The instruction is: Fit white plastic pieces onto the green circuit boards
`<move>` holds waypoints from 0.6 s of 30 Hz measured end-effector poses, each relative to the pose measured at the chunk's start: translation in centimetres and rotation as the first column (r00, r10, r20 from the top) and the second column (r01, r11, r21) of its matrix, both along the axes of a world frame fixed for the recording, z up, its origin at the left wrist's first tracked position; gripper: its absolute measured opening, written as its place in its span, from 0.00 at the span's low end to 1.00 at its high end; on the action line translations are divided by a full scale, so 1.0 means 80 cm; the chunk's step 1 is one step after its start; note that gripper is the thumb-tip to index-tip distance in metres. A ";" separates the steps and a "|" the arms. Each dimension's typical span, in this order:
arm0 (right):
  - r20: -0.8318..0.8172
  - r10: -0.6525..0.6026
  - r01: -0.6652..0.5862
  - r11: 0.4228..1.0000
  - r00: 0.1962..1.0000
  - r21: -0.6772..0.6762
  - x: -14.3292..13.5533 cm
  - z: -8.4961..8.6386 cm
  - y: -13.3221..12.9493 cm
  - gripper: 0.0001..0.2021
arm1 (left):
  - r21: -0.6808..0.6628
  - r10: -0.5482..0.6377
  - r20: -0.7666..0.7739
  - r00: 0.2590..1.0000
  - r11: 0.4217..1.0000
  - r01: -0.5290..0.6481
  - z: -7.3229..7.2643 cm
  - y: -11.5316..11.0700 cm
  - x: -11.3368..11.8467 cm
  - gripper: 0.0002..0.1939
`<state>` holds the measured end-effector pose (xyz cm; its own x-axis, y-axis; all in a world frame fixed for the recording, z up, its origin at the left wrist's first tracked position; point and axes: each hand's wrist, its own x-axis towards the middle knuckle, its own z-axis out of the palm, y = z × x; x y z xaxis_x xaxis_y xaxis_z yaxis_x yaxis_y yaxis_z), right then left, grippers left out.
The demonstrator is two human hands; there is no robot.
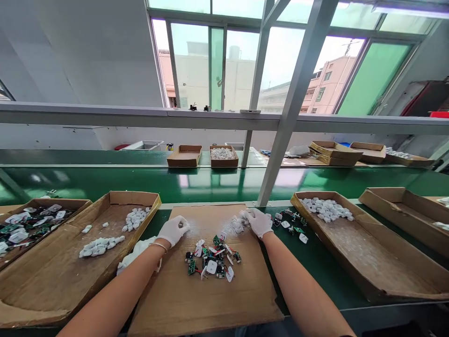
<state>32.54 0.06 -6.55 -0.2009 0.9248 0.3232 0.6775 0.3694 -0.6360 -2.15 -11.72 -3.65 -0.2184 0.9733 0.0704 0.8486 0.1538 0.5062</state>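
My left hand (174, 230), in a white glove, is over the left part of a cardboard sheet (210, 309). Its fingers are pinched together, with a small dark spot between them that I cannot make out. At the sheet's right side my right hand (258, 222), also gloved, has its fingers curled at a small pile of white plastic pieces (238, 224). White glove and white pieces blend there, so what the fingertips hold is unclear. Between the hands and closer to me lies a heap of small green circuit boards (191, 267) with wires and white square parts (211, 267).
At left stand a cardboard tray (42, 281) with white pieces and a tray of circuit boards (21, 229). More boards (294, 224) lie right of the sheet, beside another tray (368, 262) with white pieces. A slanted metal post (291, 107) rises beyond.
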 end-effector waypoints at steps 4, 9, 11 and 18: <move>-0.096 -0.031 0.030 0.999 0.995 -0.017 0.000 -0.006 0.001 0.14 | -0.104 -0.036 -0.047 0.998 0.994 0.030 0.021 0.005 -0.005 0.10; -0.076 -0.039 0.041 0.999 0.996 0.026 -0.016 -0.004 -0.010 0.05 | -0.169 -0.022 -0.101 0.995 0.986 0.004 0.039 0.015 0.001 0.09; -0.031 -0.030 0.032 0.997 0.999 0.077 -0.020 0.001 -0.014 0.01 | -0.161 0.006 -0.099 0.995 0.987 -0.022 0.041 0.017 0.005 0.11; -0.044 0.065 -0.061 0.994 0.997 0.086 -0.024 0.011 -0.022 0.11 | 0.071 0.040 0.026 0.999 0.997 -0.042 0.026 0.017 0.041 0.09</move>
<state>30.63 -1.73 -5.66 -0.2411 0.8797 0.4099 0.6211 0.4644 -0.6313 1.14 -10.39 -1.55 -0.2605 0.9561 0.1342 0.8296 0.1506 0.5376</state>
